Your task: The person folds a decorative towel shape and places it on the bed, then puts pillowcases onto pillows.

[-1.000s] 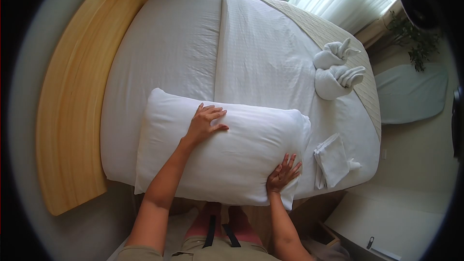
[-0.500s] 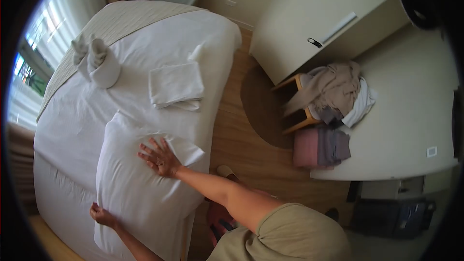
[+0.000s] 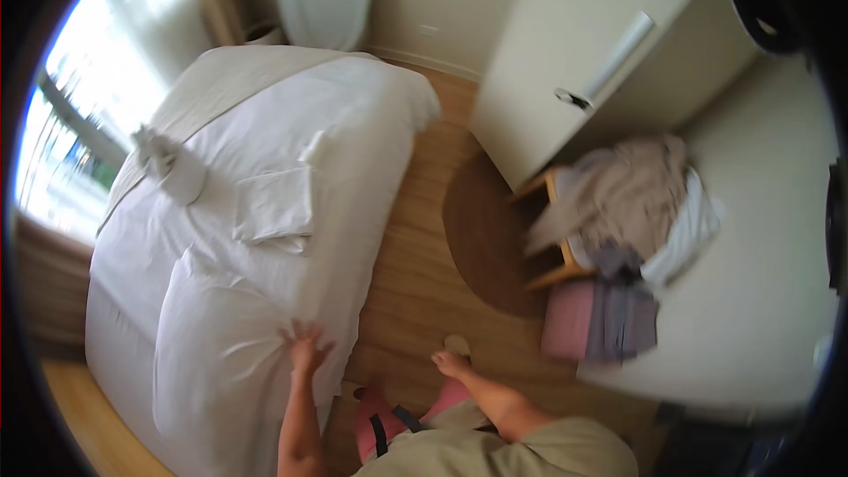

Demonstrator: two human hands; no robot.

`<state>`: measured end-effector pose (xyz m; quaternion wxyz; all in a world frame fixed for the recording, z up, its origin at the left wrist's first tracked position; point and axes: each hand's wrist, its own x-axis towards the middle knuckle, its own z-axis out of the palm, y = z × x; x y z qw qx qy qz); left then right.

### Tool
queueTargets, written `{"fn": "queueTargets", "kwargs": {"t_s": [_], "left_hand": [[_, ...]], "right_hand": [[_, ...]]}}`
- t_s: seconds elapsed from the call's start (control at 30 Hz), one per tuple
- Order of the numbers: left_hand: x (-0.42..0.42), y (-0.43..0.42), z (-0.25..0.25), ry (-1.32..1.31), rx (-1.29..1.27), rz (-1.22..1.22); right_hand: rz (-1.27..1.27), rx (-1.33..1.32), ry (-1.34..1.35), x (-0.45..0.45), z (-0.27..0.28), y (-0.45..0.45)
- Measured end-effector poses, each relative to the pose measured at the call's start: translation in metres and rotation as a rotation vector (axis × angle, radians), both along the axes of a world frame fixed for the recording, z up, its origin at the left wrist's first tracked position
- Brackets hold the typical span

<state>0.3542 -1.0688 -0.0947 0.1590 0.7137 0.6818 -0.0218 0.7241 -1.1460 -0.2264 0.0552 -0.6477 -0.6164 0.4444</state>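
A white pillow lies at the near end of the bed. My left hand rests at its right edge, fingers spread and blurred, with creases running from it across the pillowcase. My right hand hangs over the floor beside the bed, apart from the bedding; its fingers are drawn together and nothing shows in them. Further up the white bed sheet are folded white cloths. Left of them stands a white folded towel shape with an upright, ruffled top.
Right of the wooden floor, a chair is heaped with a beige blanket. Pink and grey folded fabric sits below it. A brown round rug lies near the white cabinet. A curtained window is left.
My right hand has left the pillow and moved right over the floor. My left hand has gone from the pillow's left side to its right edge. The view has shifted.
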Motion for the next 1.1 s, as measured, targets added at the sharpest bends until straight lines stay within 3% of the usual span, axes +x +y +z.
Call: {"fn": "queueTargets", "kwargs": {"t_s": [0.03, 0.07, 0.1, 0.13, 0.17, 0.2, 0.23, 0.27, 0.3, 0.33, 0.4, 0.47, 0.5, 0.53, 0.57, 0.7, 0.77, 0.83, 0.9, 1.03, 1.1], "left_hand": [[0.021, -0.007, -0.076, -0.409, -0.146, 0.121], [0.072, -0.008, -0.061, -0.601, -0.222, 0.187], [0.113, -0.009, -0.078, -0.547, -0.295, 0.138], [0.145, -0.011, -0.061, -0.437, -0.192, -0.196], [0.177, -0.014, -0.062, -0.385, -0.206, -0.307], [0.204, -0.008, -0.066, -0.336, -0.208, -0.421], [0.228, -0.002, -0.055, -0.335, -0.191, -0.391], [0.248, 0.003, -0.039, -0.196, -0.104, -0.609], [0.256, 0.008, -0.028, -0.046, -0.023, -0.832], [0.257, 0.013, -0.028, -0.042, -0.017, -0.819], [0.246, 0.028, -0.039, -0.546, -0.106, -0.324], [0.204, 0.04, -0.039, -0.574, -0.025, -0.26], [0.188, 0.052, -0.037, -0.609, 0.053, -0.201], [0.18, 0.063, -0.018, -0.534, -0.011, 0.029], [0.17, 0.079, -0.009, -0.543, 0.005, 0.045], [0.132, 0.117, 0.011, -0.412, -0.136, 0.076], [0.123, 0.136, -0.001, -0.444, -0.037, 0.049], [0.119, 0.145, 0.014, -0.49, -0.002, 0.042], [0.11, 0.144, 0.042, -0.549, 0.09, 0.042], [0.073, 0.128, 0.08, -0.682, 0.08, 0.332], [0.058, 0.106, 0.079, -0.552, 0.342, 0.844]], "right_hand": [[-0.002, -0.101, -0.093, 0.043, 0.004, 0.004], [-0.018, -0.143, -0.115, 0.088, 0.01, 0.013], [-0.053, -0.196, -0.133, 0.13, 0.014, 0.017], [-0.159, -0.213, -0.077, 0.171, 0.012, 0.024], [-0.276, -0.117, -0.023, 0.214, 0.006, 0.029], [-0.517, -0.107, -0.035, 0.241, 0.038, 0.041], [-0.589, -0.06, -0.053, 0.287, 0.021, 0.044], [-0.806, -0.136, 0.04, 0.301, 0.066, 0.054], [-0.914, -0.136, 0.113, 0.33, 0.064, 0.056], [-0.971, -0.175, 0.053, 0.343, 0.084, 0.061], [-1.021, -0.21, -0.086, 0.36, 0.087, 0.069], [-1.052, -0.234, -0.167, 0.352, 0.075, 0.086], [-0.722, -0.086, -0.363, 0.342, 0.048, 0.098], [-0.383, 0.065, -0.546, 0.33, 0.032, 0.114], [-0.438, 0.178, -0.389, 0.287, 0.041, 0.14], [-0.029, 0.427, 0.112, 0.098, 0.106, 0.263], [0.18, 0.613, 0.193, 0.007, 0.143, 0.32], [0.28, 0.544, 0.207, -0.078, 0.185, 0.366], [0.43, 0.759, 0.244, -0.144, 0.17, 0.422], [0.728, 1.081, 0.104, -0.24, 0.162, 0.516], [0.788, 0.946, -0.058, -0.271, 0.165, 0.544]]}}
